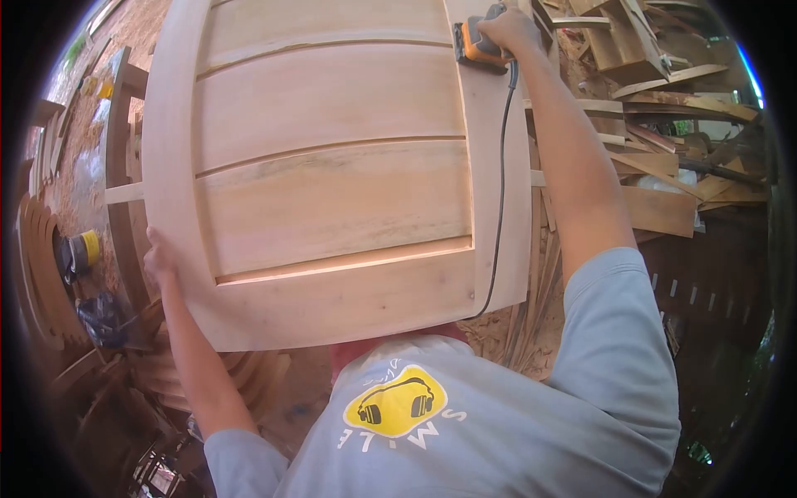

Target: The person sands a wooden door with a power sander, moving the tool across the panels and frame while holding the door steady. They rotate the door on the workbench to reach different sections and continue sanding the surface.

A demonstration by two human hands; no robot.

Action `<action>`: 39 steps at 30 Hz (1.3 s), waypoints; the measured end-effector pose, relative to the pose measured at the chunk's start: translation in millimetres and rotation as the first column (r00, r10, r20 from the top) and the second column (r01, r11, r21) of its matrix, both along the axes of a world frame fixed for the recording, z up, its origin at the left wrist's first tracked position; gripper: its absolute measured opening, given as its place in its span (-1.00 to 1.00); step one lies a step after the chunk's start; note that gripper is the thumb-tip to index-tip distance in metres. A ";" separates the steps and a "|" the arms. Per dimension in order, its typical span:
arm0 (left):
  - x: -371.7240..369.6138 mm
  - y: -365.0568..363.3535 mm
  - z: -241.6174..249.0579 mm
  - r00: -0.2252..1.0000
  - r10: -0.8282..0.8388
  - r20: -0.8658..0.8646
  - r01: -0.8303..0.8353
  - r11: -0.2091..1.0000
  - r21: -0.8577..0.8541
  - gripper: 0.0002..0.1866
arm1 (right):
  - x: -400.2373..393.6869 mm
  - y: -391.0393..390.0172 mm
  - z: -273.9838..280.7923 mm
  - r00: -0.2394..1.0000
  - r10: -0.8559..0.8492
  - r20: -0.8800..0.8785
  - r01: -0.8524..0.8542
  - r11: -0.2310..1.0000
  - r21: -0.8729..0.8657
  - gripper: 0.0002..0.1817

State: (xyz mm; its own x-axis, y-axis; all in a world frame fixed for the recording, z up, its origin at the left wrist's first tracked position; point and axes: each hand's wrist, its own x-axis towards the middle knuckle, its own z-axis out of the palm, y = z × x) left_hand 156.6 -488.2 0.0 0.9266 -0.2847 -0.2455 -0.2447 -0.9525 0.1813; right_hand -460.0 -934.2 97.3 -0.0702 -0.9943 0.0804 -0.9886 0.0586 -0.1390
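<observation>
A pale wooden panelled door (332, 100) lies flat in front of me, with grooves between its wide boards. At the upper right, my right hand (508, 35) is wrapped round an orange and black power sander (481, 43), whose pad rests on the door's right frame piece. A dark cord (501, 183) runs from the sander down over the door to its near edge. My left hand (158, 259) is at the door's left edge, near the lower left corner; its fingers lie against the wood, partly hidden by the edge.
Scrap boards (664, 166) are heaped at the right, near a wooden box (618, 37). At the left are a wooden support (120, 174), curved wooden pieces (41, 266), a yellow and black roll-like object (80, 251) and a dark plastic bag (101, 319). Sawdust covers the ground.
</observation>
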 end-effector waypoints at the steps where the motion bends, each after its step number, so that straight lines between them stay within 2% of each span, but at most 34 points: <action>1: 6.9 2.4 -4.0 1.000 -0.005 -0.001 0.005 1.000 -0.001 0.04 | 2.8 -13.1 -1.3 1.000 0.017 -0.014 -0.017 1.000 -0.025 -0.25; 4: 5.0 8.0 -2.8 1.000 -0.012 -0.001 0.012 1.000 -0.014 0.06 | 10.7 -36.2 17.9 0.997 0.002 0.077 0.003 0.998 -0.056 -0.51; 5: 0.3 6.3 1.5 1.000 -0.014 0.001 0.014 1.000 -0.026 0.06 | 6.0 -47.0 13.6 0.993 0.023 0.118 -0.015 0.998 -0.065 -0.53; 8: 0.1 4.7 1.0 1.000 -0.002 0.030 0.002 1.000 -0.007 0.06 | -10.9 -72.3 0.8 0.994 -0.020 0.109 0.000 0.983 0.186 -0.28; 11: 12.0 8.4 -10.6 0.999 -0.010 0.046 0.010 1.000 -0.006 0.06 | -12.3 -36.3 20.2 0.996 -0.007 0.085 -0.016 0.963 0.268 -0.25; 14: 4.7 3.9 -3.8 1.000 -0.009 0.014 0.009 1.000 -0.014 0.06 | -29.9 0.1 5.6 0.993 0.120 -0.003 -0.120 0.993 -0.016 -0.20; 15: 3.8 2.3 -3.4 1.000 0.004 0.019 -0.003 1.000 -0.010 0.07 | -34.6 13.9 2.3 0.994 0.113 -0.010 -0.113 0.993 -0.032 -0.15; 18: 0.0 0.1 -3.2 0.999 0.026 0.028 -0.026 1.000 -0.013 0.09 | -43.2 74.4 9.0 0.995 0.099 0.008 -0.099 0.995 -0.001 -0.15; 24: -21.3 -13.2 17.7 0.998 0.064 0.004 -0.064 0.997 -0.040 0.19 | -64.5 228.6 21.7 0.998 -0.052 0.028 0.049 0.995 0.083 -0.21; 27: 24.5 -14.9 -6.2 0.997 0.051 -0.055 -0.055 0.995 -0.079 0.18 | -83.8 313.9 18.1 0.995 -0.079 0.066 0.074 0.993 0.089 -0.25; 30: 34.2 -16.5 -21.4 0.992 0.029 -0.119 -0.041 0.994 -0.097 0.16 | -102.0 402.7 11.3 0.993 -0.094 0.069 0.088 0.993 0.074 -0.28; 33: 13.9 -12.9 6.1 0.983 -0.006 -0.186 -0.008 0.997 -0.074 0.13 | -111.5 481.5 16.2 0.977 -0.176 0.123 0.164 0.981 0.102 -0.29; 36: 4.8 -6.0 5.4 0.989 -0.008 -0.148 -0.004 0.997 -0.079 0.13 | -125.2 535.5 16.2 0.970 -0.205 0.130 0.188 0.973 0.133 -0.27; 39: 3.5 -1.7 2.5 0.993 -0.001 -0.120 -0.009 0.996 -0.084 0.12 | -128.2 542.4 16.8 0.970 -0.212 0.115 0.192 0.968 0.160 -0.25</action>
State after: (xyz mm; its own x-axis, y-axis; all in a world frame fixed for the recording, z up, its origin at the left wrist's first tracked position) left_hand 160.1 -489.8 2.6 0.8931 -0.3054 -0.3303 -0.2124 -0.9335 0.2888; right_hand -588.2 -391.9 114.1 -0.2710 -0.9585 -0.0886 -0.9279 0.2846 -0.2408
